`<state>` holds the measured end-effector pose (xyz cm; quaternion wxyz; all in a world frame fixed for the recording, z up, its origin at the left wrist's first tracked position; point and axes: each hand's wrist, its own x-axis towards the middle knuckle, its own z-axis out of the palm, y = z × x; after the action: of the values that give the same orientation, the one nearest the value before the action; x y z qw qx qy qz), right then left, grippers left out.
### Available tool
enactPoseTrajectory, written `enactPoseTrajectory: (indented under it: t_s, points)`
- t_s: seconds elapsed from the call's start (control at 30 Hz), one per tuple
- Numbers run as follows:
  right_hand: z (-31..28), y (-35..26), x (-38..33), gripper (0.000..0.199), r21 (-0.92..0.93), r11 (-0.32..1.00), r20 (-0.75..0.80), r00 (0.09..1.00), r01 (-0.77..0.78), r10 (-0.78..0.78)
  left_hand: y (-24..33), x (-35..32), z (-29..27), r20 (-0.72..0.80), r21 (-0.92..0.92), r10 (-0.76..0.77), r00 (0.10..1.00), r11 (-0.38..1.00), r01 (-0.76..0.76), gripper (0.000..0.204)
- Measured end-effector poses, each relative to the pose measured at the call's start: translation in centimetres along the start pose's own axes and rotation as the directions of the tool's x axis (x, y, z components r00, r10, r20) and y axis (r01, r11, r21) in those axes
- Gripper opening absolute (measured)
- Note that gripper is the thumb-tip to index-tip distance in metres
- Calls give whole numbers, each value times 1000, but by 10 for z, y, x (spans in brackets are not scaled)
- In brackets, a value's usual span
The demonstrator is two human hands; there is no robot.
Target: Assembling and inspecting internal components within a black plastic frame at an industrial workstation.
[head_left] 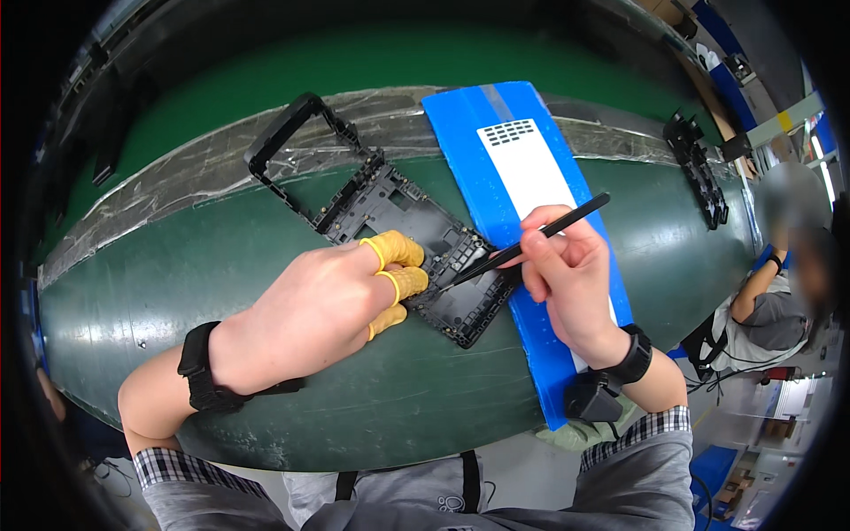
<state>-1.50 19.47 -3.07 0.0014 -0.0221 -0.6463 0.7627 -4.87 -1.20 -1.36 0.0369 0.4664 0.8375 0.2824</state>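
Observation:
A black plastic housing [416, 221] with an open rectangular frame at its far-left end lies slantwise on the dark green surface. My left hand [319, 296], yellow finger cots on several fingertips, is closed on the housing's near-left edge. Between the thumb and fingers of my right hand [571, 274] are slim black tweezers [567, 219]. Their tip points down into the near half of the housing; any small part there is too small to make out. Beneath my right hand lies a blue board [474, 155] bearing a white sheet [531, 168] with rows of small dark labels.
Beyond the table edge, covered in clear tape, runs a green belt [372, 66]. Another black plastic part [697, 168] lies at the far right. A second person [770, 305] is at the right edge. The green tabletop [354, 407] curves toward my body.

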Motion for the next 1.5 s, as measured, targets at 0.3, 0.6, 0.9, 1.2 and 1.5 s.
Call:
enactPoseTrajectory:
  t_s: [0.3, 0.6, 0.9, 1.2, 1.5]
  points:
    - [0, 3, 2, 7, -58, 998, 10, 1000, -2, 3, -4, 2, 6, -22, 13, 12, 1000, 1000, -12, 26]
    - [2, 1, 0, 7, -69, 998, 4, 1000, -2, 2, -4, 0, 8, -38, 2, -3, 999, 1000, 3, 28]
    - [1, 4, 0, 8, -65, 998, 8, 1000, 16, -15, -4, 0, 9, -52, -2, -1, 999, 1000, 1, 28]
    - [0, 5, 0, 8, -63, 998, -6, 1000, 17, -18, -4, 0, 9, -61, -8, 9, 998, 1000, -9, 28]
    - [-1, 6, 0, 8, -74, 997, 8, 999, 34, -33, -4, 0, 8, -58, 2, 9, 998, 1000, -9, 28]
